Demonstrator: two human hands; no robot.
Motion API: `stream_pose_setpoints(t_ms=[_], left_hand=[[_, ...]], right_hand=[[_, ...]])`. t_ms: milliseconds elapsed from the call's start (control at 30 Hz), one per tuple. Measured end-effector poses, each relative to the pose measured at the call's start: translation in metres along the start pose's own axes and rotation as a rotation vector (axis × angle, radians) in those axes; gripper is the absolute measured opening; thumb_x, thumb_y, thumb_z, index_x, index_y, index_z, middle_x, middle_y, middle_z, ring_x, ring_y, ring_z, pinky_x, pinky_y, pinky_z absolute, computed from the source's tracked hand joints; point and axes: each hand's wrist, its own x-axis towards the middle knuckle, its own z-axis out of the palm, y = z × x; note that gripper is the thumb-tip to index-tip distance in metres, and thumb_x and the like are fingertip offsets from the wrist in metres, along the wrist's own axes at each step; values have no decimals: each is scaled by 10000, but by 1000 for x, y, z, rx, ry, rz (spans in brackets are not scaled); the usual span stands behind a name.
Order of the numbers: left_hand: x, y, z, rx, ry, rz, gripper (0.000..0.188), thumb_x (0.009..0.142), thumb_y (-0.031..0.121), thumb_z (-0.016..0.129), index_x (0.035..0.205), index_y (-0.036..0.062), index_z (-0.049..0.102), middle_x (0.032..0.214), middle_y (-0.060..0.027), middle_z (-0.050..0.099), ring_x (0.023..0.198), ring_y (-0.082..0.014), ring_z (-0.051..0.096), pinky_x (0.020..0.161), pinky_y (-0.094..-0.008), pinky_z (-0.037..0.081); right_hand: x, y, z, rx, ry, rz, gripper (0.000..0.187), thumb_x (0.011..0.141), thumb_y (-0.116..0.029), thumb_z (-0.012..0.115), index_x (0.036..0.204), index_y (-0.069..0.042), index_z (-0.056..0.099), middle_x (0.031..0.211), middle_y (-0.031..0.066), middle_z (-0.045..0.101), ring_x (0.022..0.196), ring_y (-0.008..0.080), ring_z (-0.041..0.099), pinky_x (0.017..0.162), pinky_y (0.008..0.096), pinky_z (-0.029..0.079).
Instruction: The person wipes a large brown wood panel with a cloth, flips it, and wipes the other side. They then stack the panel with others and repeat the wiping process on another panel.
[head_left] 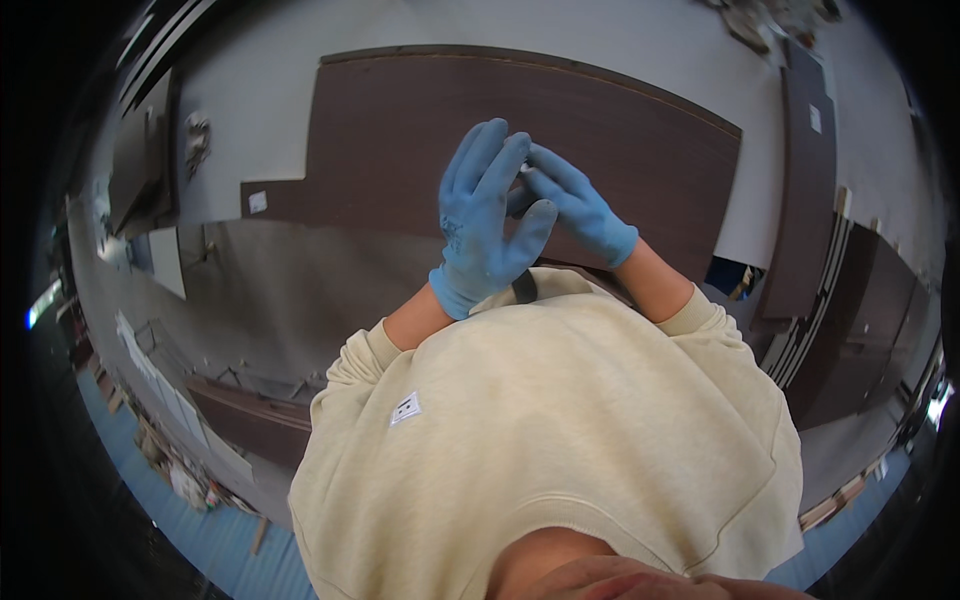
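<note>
Both hands wear blue gloves and meet in front of my chest, above a large dark brown board (400,120). My left hand (485,220) is open, its fingers stretched upward and its thumb held apart. My right hand (580,205) comes in from the right with bent fingers, and its fingertips meet the left index finger. Between those fingertips shows a small pale and dark spot, too small to name. Part of the right hand is hidden behind the left. The board lies flat, with a stepped cut-out at its left end and a white label (258,202) there.
Another dark brown panel (805,180) with a label lies to the right, and more dark boards (860,320) lie beyond it. A crumpled grey thing (197,140) rests at the left. Bundled grey items (750,22) are at the far right. Blue flooring (215,540) shows lower left.
</note>
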Motion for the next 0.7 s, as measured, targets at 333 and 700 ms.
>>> stream_pose_setpoints(t_ms=[333,700], left_hand=[[-163,-138,-189,155,-229,-803,339,969,63,663,1305,24,662,1256,-173,707,1181,-320,678,1012,-385,540],[-318,-340,-473,1153,-464,-1299,721,935,442,682,1536,89,501,1566,-258,464,1489,-404,396,1204,-498,366]], right_hand=[[82,29,100,60,-227,444,706,1043,-296,598,1598,40,319,1413,175,617,1014,209,705,974,354,560],[233,138,216,-93,47,284,479,1046,-295,628,1411,9,567,1357,173,668,1106,264,711,983,408,564]])
